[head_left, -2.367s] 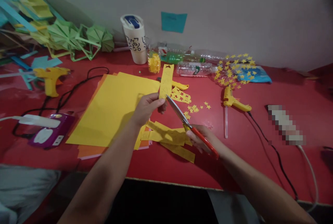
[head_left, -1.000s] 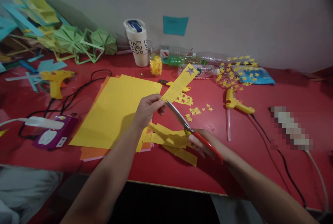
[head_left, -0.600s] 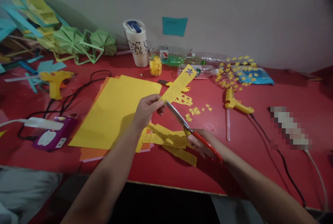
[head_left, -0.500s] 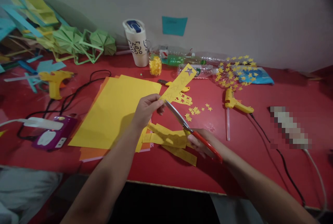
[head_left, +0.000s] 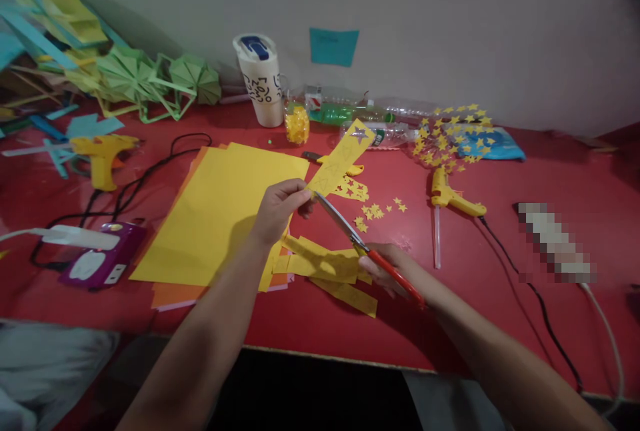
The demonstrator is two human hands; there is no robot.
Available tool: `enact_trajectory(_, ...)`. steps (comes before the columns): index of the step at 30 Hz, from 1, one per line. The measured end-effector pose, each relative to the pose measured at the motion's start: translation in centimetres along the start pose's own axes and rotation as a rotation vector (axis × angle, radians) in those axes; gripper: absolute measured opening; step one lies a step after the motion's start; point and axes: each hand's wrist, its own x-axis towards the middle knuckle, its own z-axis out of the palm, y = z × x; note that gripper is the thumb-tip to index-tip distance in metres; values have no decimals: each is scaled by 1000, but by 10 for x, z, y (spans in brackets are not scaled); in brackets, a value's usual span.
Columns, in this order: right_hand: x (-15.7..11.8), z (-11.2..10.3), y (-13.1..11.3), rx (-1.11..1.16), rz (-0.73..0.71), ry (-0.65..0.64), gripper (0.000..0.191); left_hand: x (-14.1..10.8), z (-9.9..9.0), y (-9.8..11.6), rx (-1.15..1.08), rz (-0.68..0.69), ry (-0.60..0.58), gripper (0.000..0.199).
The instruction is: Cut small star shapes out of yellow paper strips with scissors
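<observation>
My left hand pinches the lower end of a yellow paper strip, which has drawn star outlines and a star-shaped hole near its upper end. In my right hand are red-handled scissors, their blade tips touching the strip beside my left fingertips. Yellow strips lie below the scissors on the red table. Small cut stars are scattered beyond the blades, near a punched yellow scrap. Large yellow sheets lie under my left wrist, over orange ones.
Yellow glue guns rest at left and right. A white tumbler, a jar of yellow pieces and plastic bottles line the wall. A purple power block with cables sits left; folded green paper shapes stand behind.
The whole view has shifted slightly. The strip's upper end has tilted a little, and the table now shows less of itself through its star hole; both hands keep nearly the same pose.
</observation>
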Motion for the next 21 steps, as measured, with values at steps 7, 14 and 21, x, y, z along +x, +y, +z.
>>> enact_trajectory(7, -1, -1, -4, 20, 12, 14, 61, 0, -2, -2, 2, -25, 16, 16)
enact_trajectory(14, 0, 2, -2, 51, 43, 16, 63, -2, 1, 0, -35, -41, -29, 18)
enact_trajectory(21, 0, 6, -6, 107, 57, -2, 61, -3, 6, 0, -56, -80, -8, 16)
